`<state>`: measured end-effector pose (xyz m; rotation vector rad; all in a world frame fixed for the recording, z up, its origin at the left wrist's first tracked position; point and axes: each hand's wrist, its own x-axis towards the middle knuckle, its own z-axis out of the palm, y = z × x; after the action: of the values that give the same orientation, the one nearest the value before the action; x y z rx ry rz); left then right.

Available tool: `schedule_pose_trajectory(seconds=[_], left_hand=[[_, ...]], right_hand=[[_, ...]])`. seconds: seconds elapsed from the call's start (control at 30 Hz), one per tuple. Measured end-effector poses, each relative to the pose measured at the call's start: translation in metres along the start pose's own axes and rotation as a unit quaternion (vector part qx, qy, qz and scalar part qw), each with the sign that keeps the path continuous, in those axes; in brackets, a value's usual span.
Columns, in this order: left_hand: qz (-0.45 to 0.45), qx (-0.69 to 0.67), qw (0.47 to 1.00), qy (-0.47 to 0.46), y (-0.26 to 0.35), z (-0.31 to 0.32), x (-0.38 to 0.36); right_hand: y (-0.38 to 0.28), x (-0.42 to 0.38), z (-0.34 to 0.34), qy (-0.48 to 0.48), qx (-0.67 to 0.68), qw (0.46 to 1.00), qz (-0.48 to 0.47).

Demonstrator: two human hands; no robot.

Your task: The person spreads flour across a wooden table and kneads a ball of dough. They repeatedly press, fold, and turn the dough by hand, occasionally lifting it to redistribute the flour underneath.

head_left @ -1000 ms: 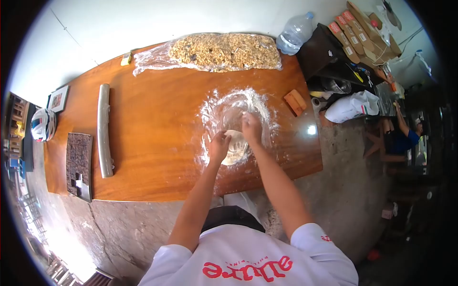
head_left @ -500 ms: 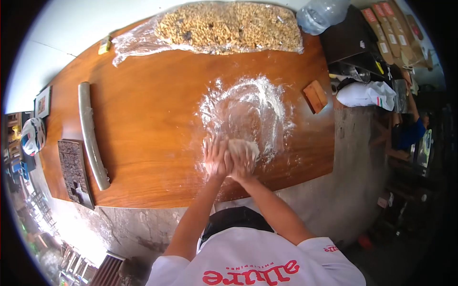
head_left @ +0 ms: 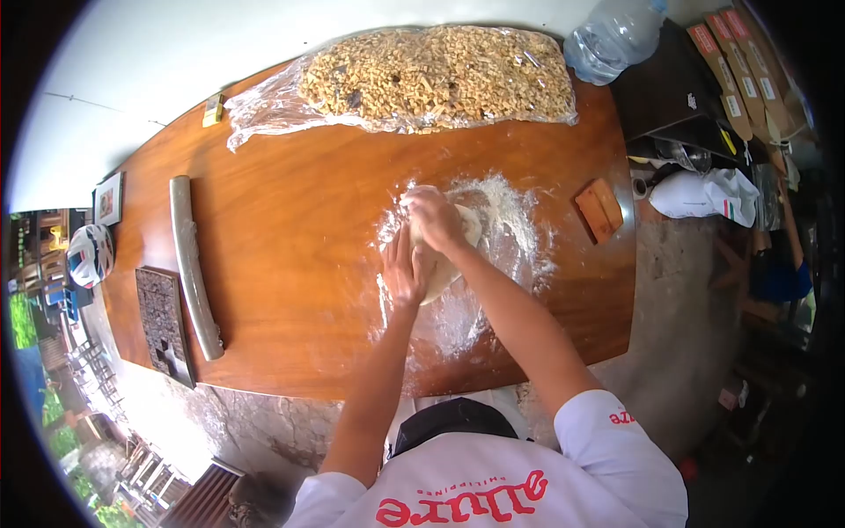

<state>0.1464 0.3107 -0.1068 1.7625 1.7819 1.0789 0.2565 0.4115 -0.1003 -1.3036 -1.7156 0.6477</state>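
A pale lump of dough (head_left: 443,277) lies on the floured part of the wooden table (head_left: 290,264). My left hand (head_left: 405,271) rests along the dough's left side, its fingers stretched out and pointing away from me. Farther up, my right hand (head_left: 431,216) lies over the dough's upper left part, with its fingers curled round the far edge. White flour (head_left: 515,220) is spread around the dough, mostly to the right and below.
A plastic bag of brown pieces (head_left: 440,79) lies along the far edge beside a large clear bottle (head_left: 616,40). At left are a long grey roll (head_left: 195,264) and a dark textured board (head_left: 165,321). A wooden block (head_left: 598,211) sits at right.
Both hands have moved away from my body, the right one farthest. The dough has moved up the table and looks longer. The whole view has shifted slightly.
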Motion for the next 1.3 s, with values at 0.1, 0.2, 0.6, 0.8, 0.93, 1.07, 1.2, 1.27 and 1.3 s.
schedule_pose_trajectory(seconds=[0.1, 0.2, 0.6, 0.8, 0.93, 1.07, 1.2, 1.27, 1.3], left_hand=[[-0.175, -0.03, 0.983, 0.051, 0.035, -0.005, -0.059], [-0.209, -0.036, 0.976, 0.058, 0.052, -0.018, -0.1], [-0.088, -0.11, 0.984, -0.107, 0.019, -0.053, -0.073], [-0.026, -0.081, 0.994, -0.074, 0.006, -0.045, -0.085], [-0.097, -0.112, 0.986, -0.083, 0.01, -0.058, -0.086], [-0.154, -0.129, 0.966, -0.162, -0.006, -0.051, -0.06], [-0.028, -0.096, 0.994, -0.041, 0.009, -0.043, -0.083], [-0.105, -0.145, 0.976, -0.124, 0.03, -0.06, -0.109], [-0.115, -0.142, 0.975, -0.13, 0.029, -0.059, -0.125]], right_hand=[[-0.012, -0.002, -0.039, 0.062, 0.118, 0.99, 0.049], [-0.005, -0.024, -0.05, 0.097, -0.058, 0.992, 0.058], [-0.098, -0.218, -0.029, -0.033, -0.273, 0.961, -0.027], [-0.087, -0.123, -0.072, -0.342, -0.193, 0.911, 0.126], [-0.059, -0.098, -0.085, -0.022, 0.019, 0.974, 0.226], [-0.042, -0.139, -0.023, 0.108, -0.168, 0.973, 0.117], [-0.081, -0.192, -0.013, 0.015, -0.165, 0.982, 0.09], [-0.096, -0.219, -0.017, 0.02, -0.148, 0.985, 0.082], [-0.104, -0.234, -0.019, 0.034, -0.164, 0.984, 0.067]])
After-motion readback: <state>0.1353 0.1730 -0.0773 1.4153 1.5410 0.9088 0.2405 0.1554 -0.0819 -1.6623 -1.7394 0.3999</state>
